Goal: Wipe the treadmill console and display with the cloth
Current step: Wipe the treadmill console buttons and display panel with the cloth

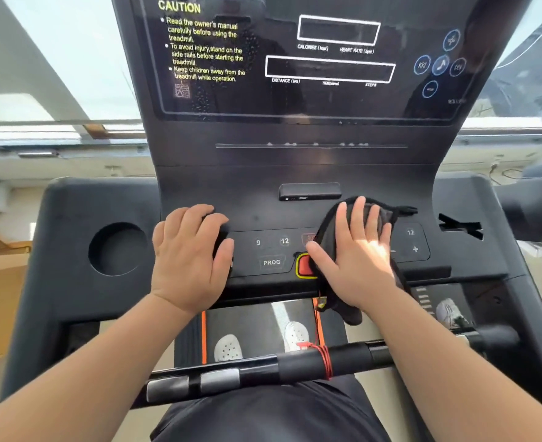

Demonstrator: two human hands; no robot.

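The black treadmill console fills the middle of the head view, with its dark display above and a button panel below. My right hand lies flat, fingers spread, pressing a black cloth onto the right half of the button panel; the cloth hangs over the console's front edge and partly covers the red stop button. My left hand rests palm-down on the left end of the panel, fingers together, holding nothing.
A round cup holder sits in the left console wing. A black handlebar with silver sensors and a red cord crosses in front of me. The belt and white shoes show below. Windows lie behind the console.
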